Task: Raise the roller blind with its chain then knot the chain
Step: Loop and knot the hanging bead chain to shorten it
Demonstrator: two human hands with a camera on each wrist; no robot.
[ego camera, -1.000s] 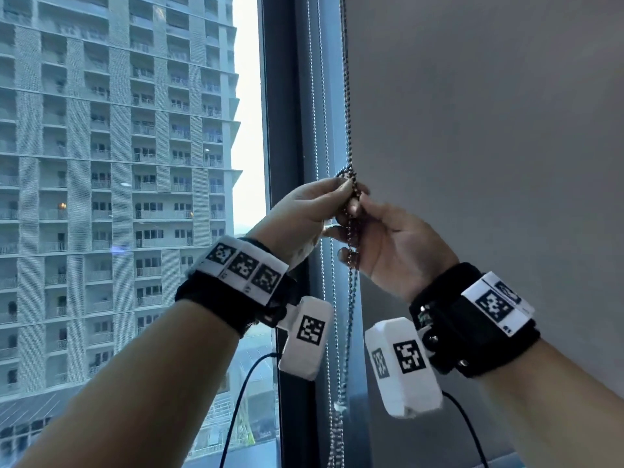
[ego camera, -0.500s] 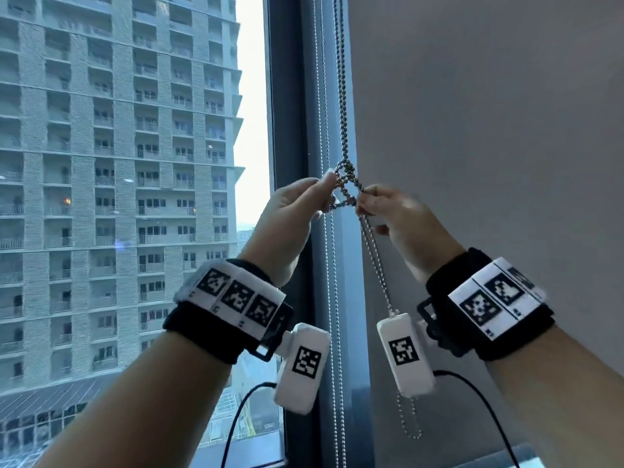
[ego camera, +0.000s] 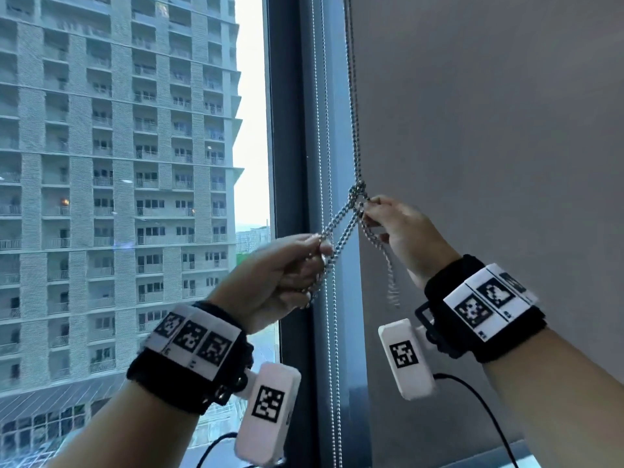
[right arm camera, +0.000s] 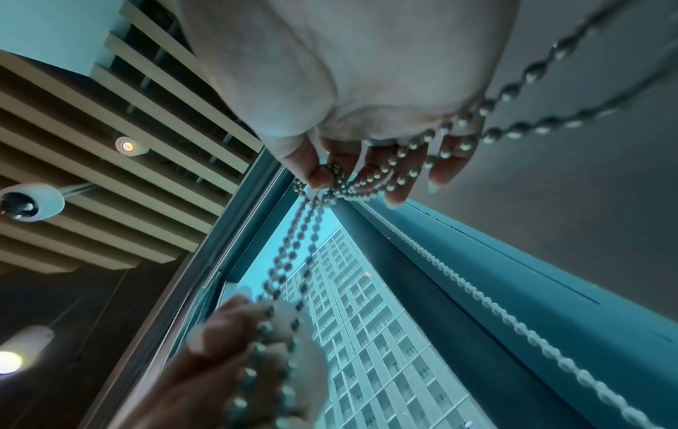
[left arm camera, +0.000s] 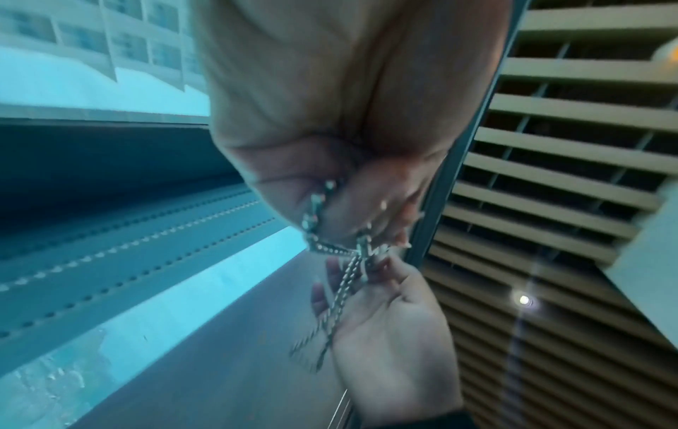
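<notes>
A metal bead chain [ego camera: 353, 106] hangs along the edge of the grey roller blind [ego camera: 489, 130] and crosses itself in a knot [ego camera: 358, 191]. My left hand [ego camera: 287, 268] pinches two strands that run down and left from the knot. My right hand [ego camera: 395, 224] pinches the chain just right of the knot, and a loose end [ego camera: 391, 282] dangles under it. The left wrist view shows my left fingers [left arm camera: 370, 203] curled round the chain [left arm camera: 341, 293]. In the right wrist view the beads [right arm camera: 400, 162] lie across my right fingers [right arm camera: 374, 168].
A dark window frame [ego camera: 287, 130] stands just left of the chain, with a second pair of thin chains [ego camera: 320, 96] along it. Glass [ego camera: 118, 163] to the left shows a tall building outside. A slatted ceiling [right arm camera: 91, 116] with lamps is overhead.
My left hand has moved down and left, drawing two strands out from the knot. The right hand stays close to the knot. The crossing is now drawn smaller.
</notes>
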